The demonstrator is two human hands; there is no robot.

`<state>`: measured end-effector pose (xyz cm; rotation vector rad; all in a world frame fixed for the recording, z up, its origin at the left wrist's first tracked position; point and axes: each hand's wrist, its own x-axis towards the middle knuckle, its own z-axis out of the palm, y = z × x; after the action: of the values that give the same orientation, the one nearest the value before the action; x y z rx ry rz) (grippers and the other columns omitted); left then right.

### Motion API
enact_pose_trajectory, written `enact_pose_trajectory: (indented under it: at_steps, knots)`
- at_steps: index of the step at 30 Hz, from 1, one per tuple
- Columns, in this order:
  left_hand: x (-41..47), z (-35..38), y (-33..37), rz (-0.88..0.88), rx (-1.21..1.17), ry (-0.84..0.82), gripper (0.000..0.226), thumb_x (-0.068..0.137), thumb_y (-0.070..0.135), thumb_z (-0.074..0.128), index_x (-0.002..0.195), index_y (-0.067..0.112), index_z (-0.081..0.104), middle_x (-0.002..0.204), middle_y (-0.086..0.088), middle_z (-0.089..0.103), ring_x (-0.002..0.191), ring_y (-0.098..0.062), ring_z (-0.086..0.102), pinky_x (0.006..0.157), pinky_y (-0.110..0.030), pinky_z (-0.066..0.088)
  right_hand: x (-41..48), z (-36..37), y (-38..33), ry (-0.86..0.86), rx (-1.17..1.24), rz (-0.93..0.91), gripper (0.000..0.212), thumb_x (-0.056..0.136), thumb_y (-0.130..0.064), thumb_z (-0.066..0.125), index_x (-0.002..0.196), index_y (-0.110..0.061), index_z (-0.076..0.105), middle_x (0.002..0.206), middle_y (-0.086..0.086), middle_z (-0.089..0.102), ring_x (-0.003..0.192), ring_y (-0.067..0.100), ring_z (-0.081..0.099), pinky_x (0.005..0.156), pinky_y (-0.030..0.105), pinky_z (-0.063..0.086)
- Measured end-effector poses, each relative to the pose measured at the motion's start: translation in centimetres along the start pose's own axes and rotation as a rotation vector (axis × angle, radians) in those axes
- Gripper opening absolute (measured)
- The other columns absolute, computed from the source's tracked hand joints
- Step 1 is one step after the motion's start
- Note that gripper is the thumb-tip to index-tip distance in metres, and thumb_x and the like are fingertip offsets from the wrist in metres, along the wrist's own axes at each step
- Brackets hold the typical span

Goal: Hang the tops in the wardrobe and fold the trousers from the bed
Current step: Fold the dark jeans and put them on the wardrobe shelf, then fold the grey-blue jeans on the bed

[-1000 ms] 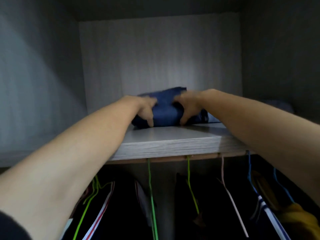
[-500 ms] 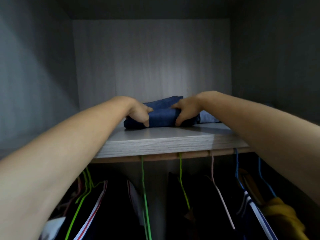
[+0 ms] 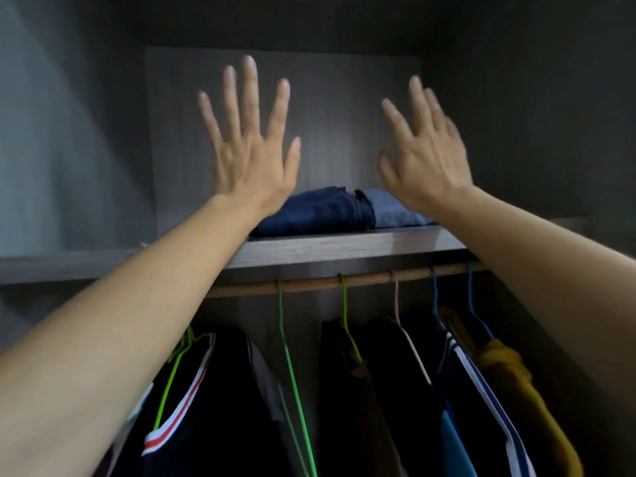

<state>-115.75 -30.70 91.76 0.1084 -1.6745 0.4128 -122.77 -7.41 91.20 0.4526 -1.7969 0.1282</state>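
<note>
The folded navy trousers (image 3: 316, 215) lie on the wardrobe shelf (image 3: 344, 247), close to its front edge and roughly midway across the part of it in view. Against their right side sits a second folded garment in a paler grey-blue (image 3: 395, 211) (whether it is also trousers cannot be told from here), and the two touch along a dark seam. Neither of the hands is on the cloth. The left hand (image 3: 251, 160) is held up above and to the left of the trousers, back toward the camera, fingers straight and spread wide, holding nothing; its wrist crosses in front of the left end of the fold. The right hand (image 3: 426, 163) is up at about the same height above the paler garment, also empty with fingers splayed, though motion blur smears it and its fingertips are hard to pick out. Both bare forearms reach in from the lower corners. Behind the hands stands the grey wood-grain back panel (image 3: 327, 108) of the upper compartment. Under the shelf runs a wooden rail (image 3: 309, 285) carrying wire hangers: a bright green hanger (image 3: 292, 366), a yellow-green hanger (image 3: 346, 325), a pale pink hanger (image 3: 407, 335), a blue hanger (image 3: 436, 297) and a second blue hanger (image 3: 472, 304). Tops hang from them in deep shadow, among them a dark top with red and white trim (image 3: 179, 418) at the left, a navy top with white stripes (image 3: 481, 390) and a mustard-yellow top (image 3: 516, 387) at the right
</note>
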Motion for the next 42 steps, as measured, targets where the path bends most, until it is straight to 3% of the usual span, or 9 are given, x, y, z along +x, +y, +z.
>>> enact_pose_trajectory:
  at_steps: [2, 5, 8, 14, 18, 22, 32, 36, 42]
  knots:
    - [-1.3, -0.9, 1.2, -0.069, -0.095, 0.023, 0.069, 0.099, 0.051, 0.024, 0.157, 0.021, 0.003, 0.161, -0.022, -0.001, 0.149, -0.041, -0.001, 0.115, -0.065, 0.004, -2.8, -1.0, 0.9, 0.057, -0.048, 0.011, 0.071, 0.096, -0.046, 0.04, 0.158, -0.021, 0.015, 0.165, 0.018, -0.004, 0.152, 0.036, 0.004, 0.12, 0.053, 0.019]
    - [-4.2, -1.7, 3.8, -0.127, -0.202, -0.051, 0.07, 0.099, 0.053, 0.024, 0.157, 0.021, 0.003, 0.162, -0.02, -0.002, 0.149, -0.039, -0.002, 0.115, -0.065, 0.005, -7.3, -2.2, 2.7, 0.002, -0.105, 0.043, 0.07, 0.098, -0.05, 0.038, 0.158, -0.02, 0.016, 0.165, 0.019, -0.003, 0.152, 0.037, 0.003, 0.121, 0.053, 0.015]
    - [-7.8, -2.8, 6.6, -0.082, -0.291, -0.114, 0.07, 0.099, 0.054, 0.024, 0.157, 0.021, 0.003, 0.163, -0.018, -0.004, 0.149, -0.039, -0.003, 0.115, -0.066, 0.007, -12.8, -3.8, 5.0, -0.095, -0.171, 0.063, 0.072, 0.098, -0.052, 0.037, 0.159, -0.02, 0.015, 0.165, 0.018, -0.004, 0.152, 0.035, 0.001, 0.122, 0.052, 0.012]
    - [-18.7, -8.2, 15.8, -0.056, -0.452, -0.164, 0.07, 0.099, 0.05, 0.032, 0.157, 0.015, 0.011, 0.162, -0.021, 0.001, 0.149, -0.039, 0.0, 0.116, -0.063, 0.005, -27.9, -9.8, 9.7, -0.119, -0.199, 0.193, 0.071, 0.099, -0.048, 0.042, 0.158, -0.018, 0.018, 0.165, 0.019, -0.001, 0.153, 0.034, -0.001, 0.123, 0.052, 0.008]
    - [-23.7, -13.2, 26.5, -0.027, -0.609, -0.259, 0.07, 0.1, 0.049, 0.032, 0.157, 0.014, 0.011, 0.162, -0.02, 0.002, 0.15, -0.037, 0.0, 0.116, -0.063, 0.005, -38.1, -16.7, 16.2, -0.229, -0.273, 0.202, 0.069, 0.098, -0.046, 0.045, 0.157, -0.018, 0.022, 0.164, 0.02, 0.005, 0.152, 0.035, 0.003, 0.122, 0.054, 0.009]
    - [-25.6, -20.8, 39.9, 0.003, -0.793, -0.334, 0.068, 0.1, 0.049, 0.032, 0.157, 0.015, 0.013, 0.162, -0.02, 0.005, 0.149, -0.038, 0.004, 0.115, -0.063, 0.008, -47.9, -28.0, 25.6, -0.345, -0.399, 0.292, 0.073, 0.096, -0.042, 0.05, 0.158, -0.017, 0.021, 0.164, 0.021, 0.004, 0.152, 0.036, 0.004, 0.122, 0.053, 0.009]
    - [-29.4, -43.0, 70.5, 0.306, -1.215, -0.599, 0.077, 0.096, 0.062, 0.025, 0.157, 0.019, 0.009, 0.163, -0.015, -0.002, 0.15, -0.035, -0.003, 0.116, -0.063, 0.003, -68.7, -56.4, 41.5, -0.534, -0.761, 0.738, 0.082, 0.092, -0.04, 0.055, 0.158, -0.012, 0.014, 0.164, 0.02, 0.0, 0.152, 0.037, 0.004, 0.121, 0.056, 0.012]
    - [-30.8, -48.9, 79.9, 0.441, -1.328, -0.654, 0.082, 0.094, 0.069, 0.023, 0.157, 0.021, 0.003, 0.163, -0.011, -0.009, 0.15, -0.032, -0.008, 0.115, -0.065, 0.005, -73.6, -62.7, 45.3, -0.526, -0.838, 0.886, 0.087, 0.09, -0.035, 0.058, 0.158, -0.011, 0.009, 0.164, 0.021, -0.002, 0.152, 0.038, 0.004, 0.119, 0.056, 0.011]
    - [-34.0, -54.6, 94.7, 0.627, -1.495, -0.661, 0.081, 0.094, 0.067, 0.025, 0.157, 0.019, 0.008, 0.163, -0.012, -0.008, 0.15, -0.034, -0.003, 0.114, -0.067, 0.007, -81.0, -68.6, 52.1, -0.649, -0.955, 1.068, 0.089, 0.086, -0.034, 0.064, 0.157, -0.011, 0.017, 0.163, 0.022, 0.007, 0.149, 0.041, 0.014, 0.118, 0.06, 0.018]
